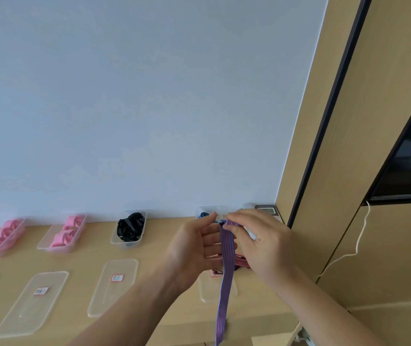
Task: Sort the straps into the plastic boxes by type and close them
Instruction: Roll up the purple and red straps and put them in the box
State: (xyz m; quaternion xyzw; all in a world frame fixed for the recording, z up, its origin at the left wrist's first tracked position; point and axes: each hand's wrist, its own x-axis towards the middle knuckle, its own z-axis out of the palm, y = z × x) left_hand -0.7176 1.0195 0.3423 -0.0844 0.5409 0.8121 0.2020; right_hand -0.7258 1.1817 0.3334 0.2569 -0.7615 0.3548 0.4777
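Note:
My right hand (259, 239) pinches the top end of a long blue-and-red striped strap (225, 278), which hangs down past the table's front edge. My left hand (194, 248) is beside it, palm toward the strap, fingers apart and near its upper part. Behind my hands a clear box (214, 211) at the wall holds blue straps. More striped strap (243, 262) lies on the table under my right hand. Further left stand a box of black straps (130, 227) and two boxes of pink straps (65, 233) (1, 237).
Several clear lids lie flat on the wooden table (79, 255), two with red labels (114, 285) (33, 303), one (211, 288) beneath the hanging strap. A calculator-like device (266, 210) sits in the back right corner. A wooden cabinet (374, 221) with a white cord stands to the right.

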